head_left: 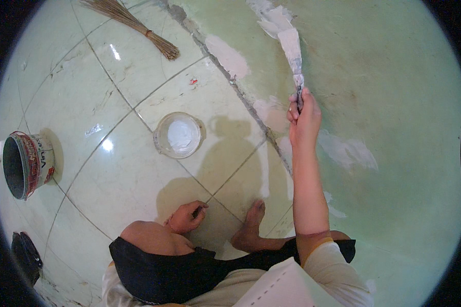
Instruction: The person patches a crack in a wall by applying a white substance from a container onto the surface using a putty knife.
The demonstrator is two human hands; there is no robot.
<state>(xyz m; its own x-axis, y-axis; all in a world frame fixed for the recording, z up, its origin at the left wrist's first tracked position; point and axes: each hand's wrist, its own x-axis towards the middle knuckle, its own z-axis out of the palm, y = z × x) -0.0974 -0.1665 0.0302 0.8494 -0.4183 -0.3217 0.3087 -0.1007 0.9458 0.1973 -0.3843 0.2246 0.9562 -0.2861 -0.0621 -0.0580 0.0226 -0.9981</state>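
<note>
My right hand (306,115) is closed around the dark handle of a putty knife (292,51), its arm stretched far forward. White paste coats the knife's blade, which lies against a thick white smear (271,18) on the pale green wall (374,77). My left hand (187,217) hangs by my bent left knee, fingers loosely curled, with a dark gap between thumb and fingers and nothing seen in it. On the tiles ahead of it stands a round clear tub (159,138) with white paste (182,135) inside.
A stick broom (133,28) lies on the tiled floor (133,179) at the far left. A printed bucket (38,161) is tipped toward the left edge, with a black bag-like thing (26,256) nearer. More white patches (346,151) mark the wall; a rough grey strip (246,100) runs along its foot.
</note>
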